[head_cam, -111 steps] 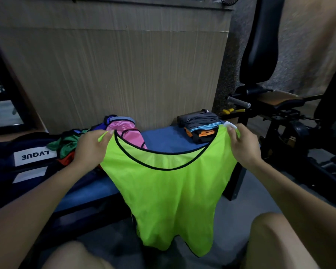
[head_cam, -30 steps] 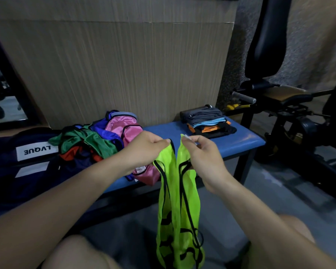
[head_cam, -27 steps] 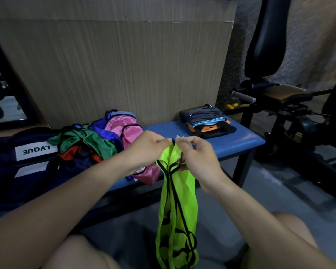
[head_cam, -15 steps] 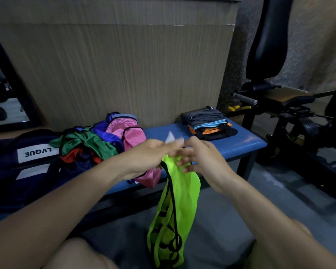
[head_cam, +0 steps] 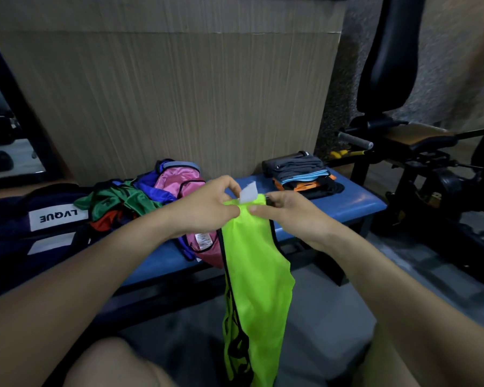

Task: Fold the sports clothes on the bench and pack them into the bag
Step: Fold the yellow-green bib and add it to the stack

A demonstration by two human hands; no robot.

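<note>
A neon green bib with black trim (head_cam: 256,275) hangs folded lengthwise in front of the blue bench (head_cam: 355,203). My left hand (head_cam: 207,208) and my right hand (head_cam: 291,216) pinch its top edge side by side, with a white label sticking up between them. An unfolded heap of pink, blue, green and red bibs (head_cam: 157,196) lies on the bench to the left. A folded stack of grey, light blue, orange and black clothes (head_cam: 302,174) sits at the bench's right end. The dark bag with a white LVQUE label (head_cam: 25,227) lies at the far left.
A wooden panel wall (head_cam: 179,93) stands right behind the bench. A black exercise machine with a padded seat (head_cam: 419,141) fills the right side. My bare knees are at the bottom of the view, over a grey floor.
The bib was held spread wide by its shoulders; my hands came together and folded it in half lengthwise. Now both hands pinch the joined top edge and the bib hangs narrow.
</note>
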